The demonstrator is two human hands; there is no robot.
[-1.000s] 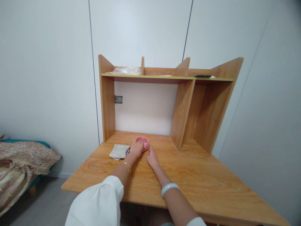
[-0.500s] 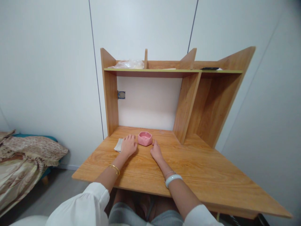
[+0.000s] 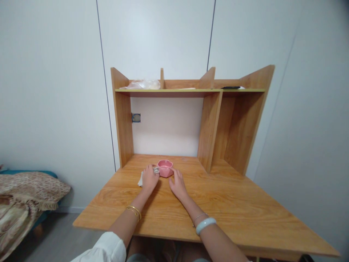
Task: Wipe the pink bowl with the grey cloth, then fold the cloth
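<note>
A pink, many-sided bowl (image 3: 165,171) stands upright toward the back of the wooden desk, between my two hands. My left hand (image 3: 150,177) is closed around a light grey cloth (image 3: 141,179). Part of this cloth bunches out by the fingers against the bowl's left side, while a loose corner hangs out on the left of the hand. On the other side, my right hand (image 3: 178,183) has its fingertips at the bowl's right rim. Its thumb is spread apart, low in front of the bowl. The palm side of both hands is hidden.
The wooden desk (image 3: 218,211) carries a shelf unit (image 3: 217,131) at its back. On the upper shelf lie a plastic bag (image 3: 144,84) and a dark flat item (image 3: 231,87). A wall socket (image 3: 136,117) shows behind. At left stands a bed with a fringed blanket (image 3: 35,187).
My left hand has gathered the cloth and brought it to the bowl's left side. My right hand's fingers have extended along the bowl's right side. The camera view has shifted slightly.
</note>
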